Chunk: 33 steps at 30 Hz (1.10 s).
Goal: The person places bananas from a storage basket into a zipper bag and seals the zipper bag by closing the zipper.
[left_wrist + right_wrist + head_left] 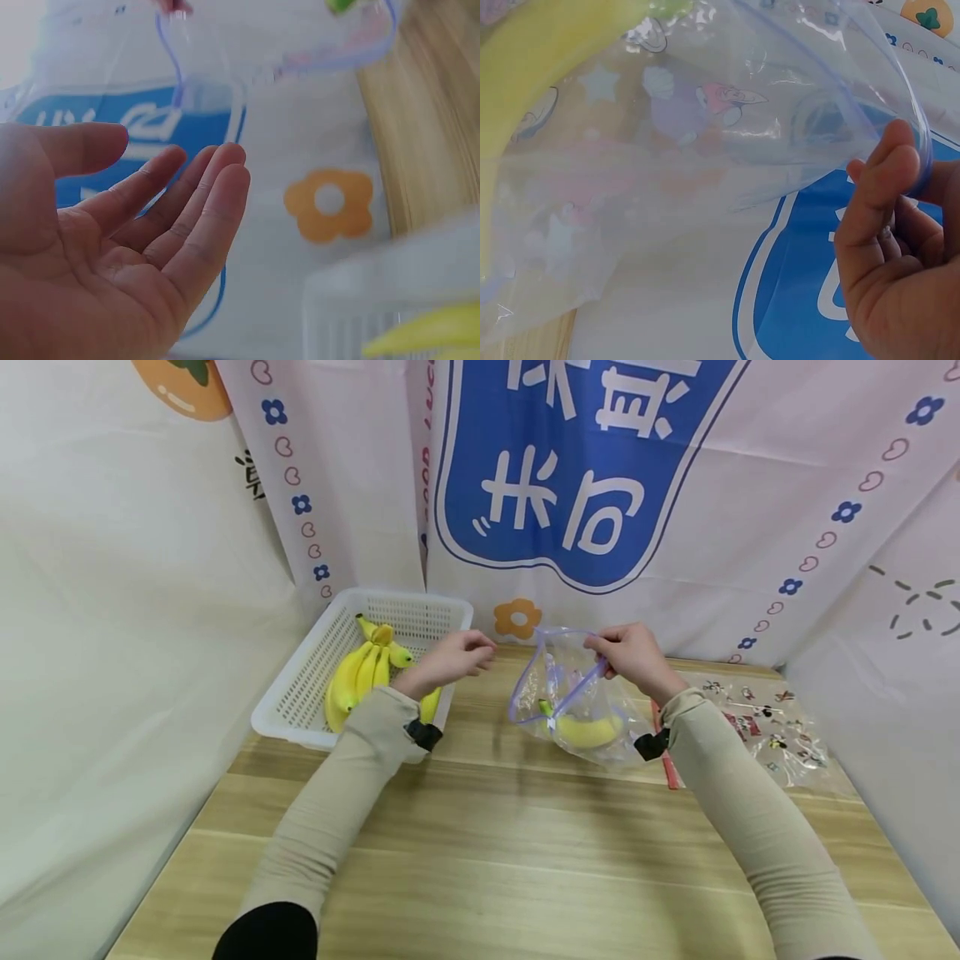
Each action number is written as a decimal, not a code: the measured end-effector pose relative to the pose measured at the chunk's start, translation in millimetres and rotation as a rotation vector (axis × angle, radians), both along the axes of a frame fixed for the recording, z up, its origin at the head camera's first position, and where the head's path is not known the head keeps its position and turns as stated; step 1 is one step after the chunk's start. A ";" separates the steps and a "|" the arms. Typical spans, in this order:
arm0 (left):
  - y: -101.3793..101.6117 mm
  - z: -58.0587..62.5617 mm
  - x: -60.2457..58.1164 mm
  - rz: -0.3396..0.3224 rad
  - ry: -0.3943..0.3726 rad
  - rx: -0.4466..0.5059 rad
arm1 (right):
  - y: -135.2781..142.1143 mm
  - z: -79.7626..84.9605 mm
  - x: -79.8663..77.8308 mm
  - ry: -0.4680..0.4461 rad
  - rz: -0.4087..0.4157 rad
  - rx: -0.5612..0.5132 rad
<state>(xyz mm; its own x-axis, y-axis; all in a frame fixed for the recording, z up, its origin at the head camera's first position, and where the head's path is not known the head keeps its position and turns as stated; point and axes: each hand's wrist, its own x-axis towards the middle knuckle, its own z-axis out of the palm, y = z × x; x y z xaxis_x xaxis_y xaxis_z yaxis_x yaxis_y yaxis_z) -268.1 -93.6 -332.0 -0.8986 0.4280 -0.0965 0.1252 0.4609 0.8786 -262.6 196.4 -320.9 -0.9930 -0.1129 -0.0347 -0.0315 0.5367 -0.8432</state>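
- Beyond both hands, a white fabric backdrop (367, 518) bears a blue panel (573, 447) with large white characters, cut off at the top; red capitals spelling GOOD (427, 472) run vertically left of it.
- Right of the right hand (630, 652) lies a flat clear plastic bag (795, 743) with small printed figures and a red label (742, 727), its writing too small to read.
- That hand's fingers are curled, pinching the purple-edged mouth of a clear plastic zip bag (577, 681) printed with pale stars.
- Below it, inside the zip bag, rests one yellow banana (588, 732).
- Left hand (453, 656): released and bare of any object, fingers lightly bent, thumb apart.
- Left of its wrist, a white perforated plastic basket (292, 693) holds yellow bananas (363, 672).
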 end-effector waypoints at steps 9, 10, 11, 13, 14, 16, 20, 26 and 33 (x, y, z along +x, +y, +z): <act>-60.3 -1.4 -27.0 0.093 -0.107 -0.105 | 0.3 1.0 1.2 -0.013 -0.019 -0.009; -65.6 -2.2 -29.0 0.099 -0.111 -0.114 | 0.4 1.1 1.3 -0.014 -0.018 -0.007; -70.5 -2.8 -30.6 0.102 -0.113 -0.125 | 0.3 1.2 1.4 -0.015 -0.021 -0.008; -79.9 -5.0 -34.1 0.107 -0.110 -0.146 | 0.6 0.9 1.3 -0.017 -0.025 -0.010; -84.0 -5.9 -35.4 0.108 -0.109 -0.157 | 0.9 0.8 1.4 -0.017 -0.024 -0.009; -91.7 -7.3 -37.8 0.105 -0.112 -0.175 | 1.2 0.8 1.8 -0.015 -0.022 -0.008; -104.6 -12.2 -42.9 0.128 -0.130 -0.218 | 0.9 0.6 1.8 -0.009 -0.018 -0.006; -123.1 -18.0 -47.3 0.176 -0.124 -0.314 | 0.6 0.7 2.5 -0.012 -0.011 -0.013; -136.9 -21.3 -49.1 0.209 -0.084 -0.379 | 0.8 0.6 2.2 -0.011 -0.014 -0.008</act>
